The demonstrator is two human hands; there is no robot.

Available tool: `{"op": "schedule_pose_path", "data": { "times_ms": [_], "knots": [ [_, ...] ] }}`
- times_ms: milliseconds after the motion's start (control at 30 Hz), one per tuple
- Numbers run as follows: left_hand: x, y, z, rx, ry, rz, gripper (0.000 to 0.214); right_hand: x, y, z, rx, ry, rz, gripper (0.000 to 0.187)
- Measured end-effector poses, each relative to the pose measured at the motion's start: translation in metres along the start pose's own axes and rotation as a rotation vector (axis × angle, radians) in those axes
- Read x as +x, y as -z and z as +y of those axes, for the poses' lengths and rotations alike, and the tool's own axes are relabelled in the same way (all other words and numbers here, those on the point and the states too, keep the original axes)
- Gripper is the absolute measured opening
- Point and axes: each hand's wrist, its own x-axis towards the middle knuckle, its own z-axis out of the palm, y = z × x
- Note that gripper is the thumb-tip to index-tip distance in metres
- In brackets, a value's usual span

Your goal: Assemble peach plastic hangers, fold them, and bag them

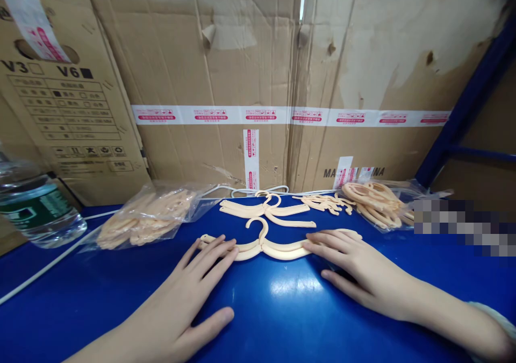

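A cream plastic clothes hanger (pixel 282 250) lies on the blue table (pixel 278 320), its hook pointing away from me. My left hand (pixel 197 282) rests its outstretched fingers on the hanger's left arm, the thumb spread apart. On the right arm lie the fingers of my right hand (pixel 350 266), also stretched out, with the thumb below on the table side. Both hands cover the hanger in part, and neither grips it. Just beyond, more cream hangers (pixel 245 209) lie with their hooks close together.
Clear bags of cream hanger parts stand left (pixel 149 218) and right (pixel 374 201). Small loose cream pieces (pixel 328 203) lie beside the right bag. A water bottle (pixel 36 207) is at far left, near a white cable (pixel 48 266). Cardboard boxes (pixel 217 72) wall the back.
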Motion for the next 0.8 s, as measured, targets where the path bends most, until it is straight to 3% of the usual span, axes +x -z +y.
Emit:
{"op": "schedule_pose_path", "data": {
  "times_ms": [500, 633, 800],
  "knots": [
    [0.0023, 0.0025, 0.0035, 0.002, 0.031, 0.019, 0.051, 0.0009, -0.0003, 0.0006, -0.004, -0.003, -0.006, 0.053],
    [0.0003, -0.0022, 0.0025, 0.036, 0.057, 0.068, 0.056, 0.0002, 0.0001, 0.0003, -0.002, -0.012, -0.028, 0.053],
    [0.0004, -0.0013, -0.0005, 0.073, 0.03, 0.04, 0.065, -0.001, -0.0007, -0.0001, -0.009, -0.033, -0.043, 0.053]
  ]
}}
